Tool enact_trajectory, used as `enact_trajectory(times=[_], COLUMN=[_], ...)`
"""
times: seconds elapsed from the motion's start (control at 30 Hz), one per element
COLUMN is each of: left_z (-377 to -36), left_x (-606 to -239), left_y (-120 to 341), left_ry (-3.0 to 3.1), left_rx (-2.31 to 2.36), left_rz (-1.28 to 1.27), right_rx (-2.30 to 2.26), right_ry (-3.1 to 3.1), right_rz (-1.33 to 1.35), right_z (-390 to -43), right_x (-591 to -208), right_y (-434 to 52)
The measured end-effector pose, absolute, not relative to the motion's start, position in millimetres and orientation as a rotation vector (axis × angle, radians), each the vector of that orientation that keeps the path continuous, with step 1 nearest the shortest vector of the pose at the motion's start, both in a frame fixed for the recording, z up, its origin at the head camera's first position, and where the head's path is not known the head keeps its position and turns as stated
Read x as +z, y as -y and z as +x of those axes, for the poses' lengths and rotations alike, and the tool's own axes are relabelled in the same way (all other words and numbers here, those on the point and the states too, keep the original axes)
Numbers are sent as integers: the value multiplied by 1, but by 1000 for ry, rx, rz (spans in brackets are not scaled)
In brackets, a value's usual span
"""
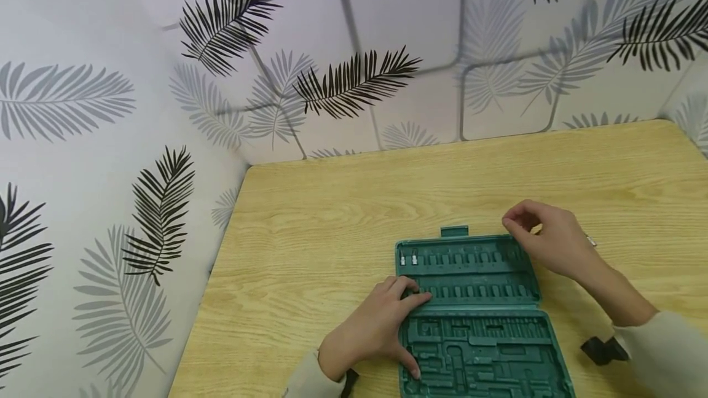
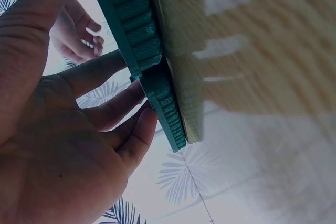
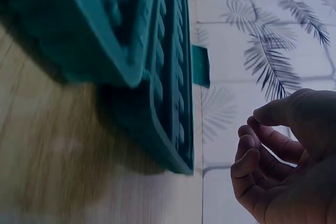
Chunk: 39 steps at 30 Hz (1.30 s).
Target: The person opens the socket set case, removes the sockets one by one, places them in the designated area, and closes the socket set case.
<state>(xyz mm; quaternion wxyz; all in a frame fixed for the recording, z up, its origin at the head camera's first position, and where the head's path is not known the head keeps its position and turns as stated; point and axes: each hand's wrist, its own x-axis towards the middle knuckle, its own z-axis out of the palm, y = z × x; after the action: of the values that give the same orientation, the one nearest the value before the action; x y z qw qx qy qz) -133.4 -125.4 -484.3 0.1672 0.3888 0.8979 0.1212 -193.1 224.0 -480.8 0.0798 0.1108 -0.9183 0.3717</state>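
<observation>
- Your left hand (image 1: 372, 328) lies flat on the case's (image 1: 481, 349) left edge: fingers straight-ish, spread, pressing; thumb down by the lower tray's left rim, fingertips by the fold between the two halves. It grips nothing, just rests on the plastic.
- Left wrist view: same hand (image 2: 63, 145), fingertips touching the green edge of the case (image 2: 137, 30) where the halves meet; palm is off to the side of it.
- Your right hand (image 1: 547, 238) hovers at the case's top right corner, just above/beside the upper half, w/ fingers curled inward and thumb near the fingertips. Can't tell whether it pinches anything small; nothing shows between the fingers.
- Right wrist view: hand (image 3: 286, 166) loosely curled, apart from the case (image 3: 131, 51), clear gap between them. No contact seen.
- Case lies open and flat on the table (image 1: 332, 220), near edge towards you, centre-right of your view. Upper half has two rows of small slots, lower half has moulded recesses.
- Two small silver bits (image 1: 408, 260) sit in the top row's far left slots, near your left fingertips but not touching.
- Latch tab (image 1: 455, 231) sticks out from the case's far edge, left of your right hand.
- So: case lies between your hands, left one on it, right one just off its far right corner.
- Patterned leaf wall (image 1: 138, 109) behind and to the left of the table.
</observation>
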Motion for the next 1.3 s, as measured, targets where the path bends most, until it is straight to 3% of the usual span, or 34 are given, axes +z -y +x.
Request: enact_trajectory(times=[0.43, 0.8, 1.3], left_z=[-134, -135, -136], left_x=[-486, -486, -485], left_y=[127, 128, 128], left_ry=[-2580, -2567, -2566], left_rx=[319, 324, 304], left_rz=[1138, 1126, 1121], right_rx=[1205, 1194, 904], right_ry=[2852, 2969, 3114], right_rz=[610, 757, 917], right_z=[-210, -227, -224], right_x=[-471, -482, -485], right_y=[-141, -104, -85])
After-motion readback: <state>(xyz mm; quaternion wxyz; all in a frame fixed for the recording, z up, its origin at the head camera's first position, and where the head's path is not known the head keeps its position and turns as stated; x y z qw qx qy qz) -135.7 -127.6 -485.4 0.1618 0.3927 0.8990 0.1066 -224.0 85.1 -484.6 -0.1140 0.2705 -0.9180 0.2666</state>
